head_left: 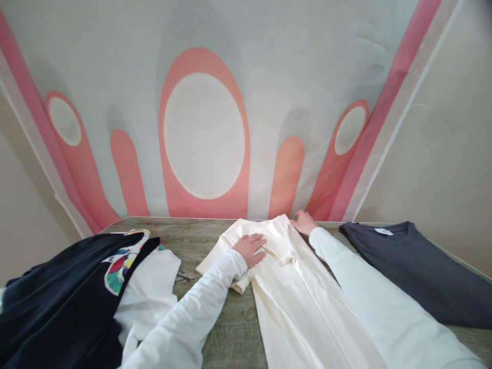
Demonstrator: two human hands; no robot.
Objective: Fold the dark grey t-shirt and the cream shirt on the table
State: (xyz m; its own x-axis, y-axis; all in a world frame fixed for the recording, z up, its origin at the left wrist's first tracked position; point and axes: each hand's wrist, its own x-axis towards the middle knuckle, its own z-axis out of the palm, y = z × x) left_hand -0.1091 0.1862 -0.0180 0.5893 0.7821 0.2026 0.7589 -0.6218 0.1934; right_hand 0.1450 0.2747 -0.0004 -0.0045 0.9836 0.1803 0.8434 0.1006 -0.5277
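A cream short-sleeved shirt (300,297) lies in front of me, its right side folded inward so that a sleeve rests across the front. My left hand (249,249) is spread flat on the upper part of the shirt, fingers pointing right. At the shirt's far right edge, by the shoulder, is my right hand (305,223). Its fingers are bent a little and apart, with the fingertips beside or touching the cloth; I see nothing gripped in them. The shirt's lower end runs out of the bottom of the view.
On the left, a heap of dark clothing (69,287) with a colourful print lies over a white garment (151,287). A dark grey shirt (415,271) lies folded on the right. Under everything is a wood-grain table (234,328), its far edge against a pink-and-grey patterned wall (209,210).
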